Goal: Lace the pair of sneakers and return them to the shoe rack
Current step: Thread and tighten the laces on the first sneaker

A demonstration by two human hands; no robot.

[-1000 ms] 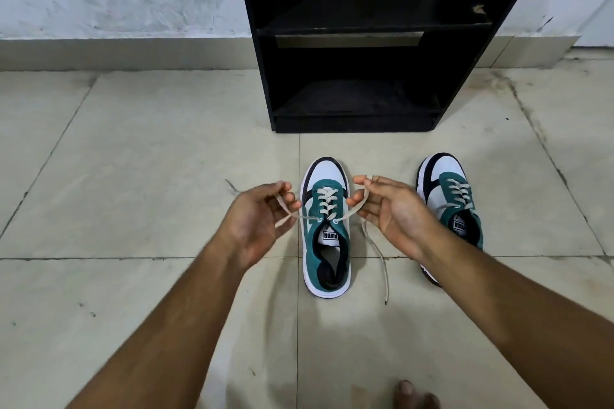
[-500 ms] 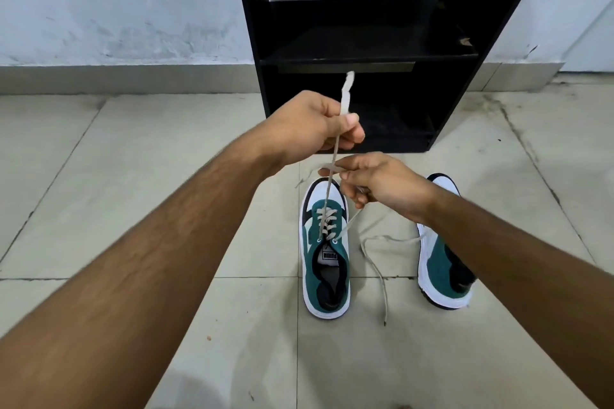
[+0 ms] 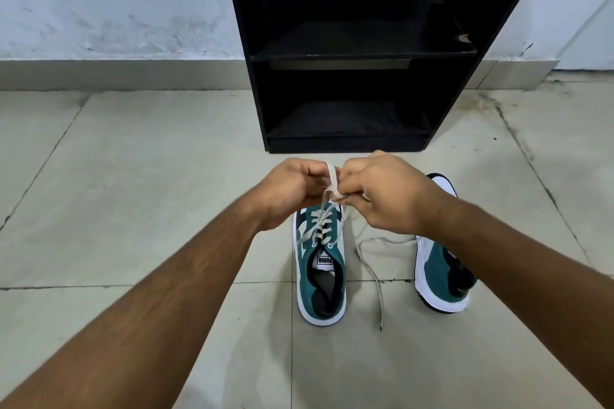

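Pinching the lace [image 3: 332, 181] between left hand [image 3: 292, 189] and right hand [image 3: 382, 192], both grips closed above the near sneaker [image 3: 320, 272] on the floor, needed even tension for a snug knot.

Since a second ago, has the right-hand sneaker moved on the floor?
Yes. The right-hand sneaker stood upright, laces up; now it lies tipped on its side, sole edge showing, still right of the left sneaker and near the same tile joint.

Pale tiled floor [image 3: 139, 183], dark grout lines, grime near the right corner. Whitish scuffed wall [image 3: 109, 0] above a grey skirting band [image 3: 116, 75]. Light flat and even, soft shadows on tiles.
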